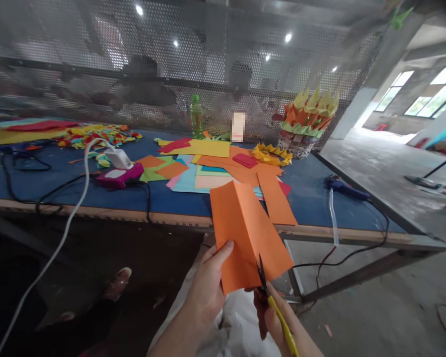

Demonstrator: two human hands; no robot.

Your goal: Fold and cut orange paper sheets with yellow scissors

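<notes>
My left hand (211, 275) grips the left edge of a creased orange paper sheet (238, 223), thumb on top and the other fingers hidden beneath. The sheet is held over my lap, just in front of the table edge. In my right hand (278, 317) is a pair of scissors (277, 307) with a yellow handle and dark blades. The blades meet the sheet's near edge, right of the crease, with one blade lying over the paper. An orange paper strip (277, 198) lies on the table just beyond the sheet.
On the blue table (308, 198) lie stacked coloured papers (184, 181), a yellow folded-paper ring (273, 154) and a glue gun (345, 188). A folded-paper basket (301, 139) and a green bottle (196, 118) stand behind. A white cable (72, 213) runs from a purple power strip (121, 176).
</notes>
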